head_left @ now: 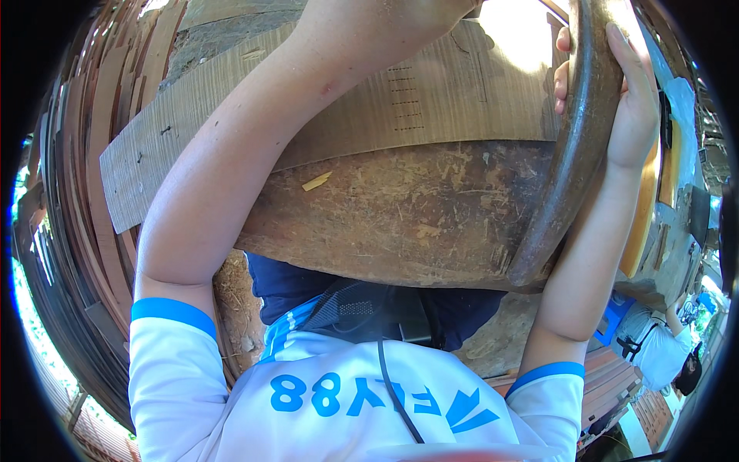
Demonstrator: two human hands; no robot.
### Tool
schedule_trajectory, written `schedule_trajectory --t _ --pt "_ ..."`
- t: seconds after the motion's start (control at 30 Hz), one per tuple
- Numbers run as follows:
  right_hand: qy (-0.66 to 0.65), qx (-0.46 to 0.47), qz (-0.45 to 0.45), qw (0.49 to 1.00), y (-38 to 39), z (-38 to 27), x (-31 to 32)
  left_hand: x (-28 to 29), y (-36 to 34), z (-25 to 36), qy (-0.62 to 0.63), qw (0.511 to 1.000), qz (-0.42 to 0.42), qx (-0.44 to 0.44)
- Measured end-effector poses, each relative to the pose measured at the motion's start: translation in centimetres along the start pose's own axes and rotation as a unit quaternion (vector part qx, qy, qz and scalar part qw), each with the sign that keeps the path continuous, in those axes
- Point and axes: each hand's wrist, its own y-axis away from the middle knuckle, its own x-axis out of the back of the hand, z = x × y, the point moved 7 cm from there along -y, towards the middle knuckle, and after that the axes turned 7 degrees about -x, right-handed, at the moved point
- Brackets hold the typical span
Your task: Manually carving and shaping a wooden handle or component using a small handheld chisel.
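Observation:
My right hand is wrapped round a curved, smooth dark-brown wooden bar. Its fingertips show on the bar's left side, and the thumb lies along the right. The bar's lower end reaches down over the worn wooden bench top. Across the bench lies a flat grain-marked wooden board with a curved near edge and rows of short dark dashes. My left hand is above the board at the top edge of the view. Its fingers are mostly cut off, so what they hold is hidden.
A small yellowish wood chip lies on the bench. Stacked planks line the left side. At the lower right are reddish boards and another person in a white shirt. Bright sunlight washes out part of the board's far side.

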Motion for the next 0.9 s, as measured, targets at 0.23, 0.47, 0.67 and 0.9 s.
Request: schedule_trajectory --t 0.23,0.47,0.67,0.9 --pt "0.012 0.004 -0.003 1.000 0.1 -0.1 0.0 -0.2 -0.3 -1.2 -0.024 1.000 0.001 -0.017" --pt "0.025 0.009 -0.005 1.000 0.0 -0.2 0.1 -0.1 -0.4 -1.0 -0.033 0.999 0.001 -0.022" --pt "0.037 0.012 -0.004 0.999 -0.1 -0.2 0.3 -0.2 -0.2 -1.1 -0.019 1.000 0.007 -0.011" --pt "0.050 0.018 -0.006 0.999 0.0 -0.3 0.2 -0.2 -0.3 -1.3 -0.018 1.000 -0.002 -0.026"
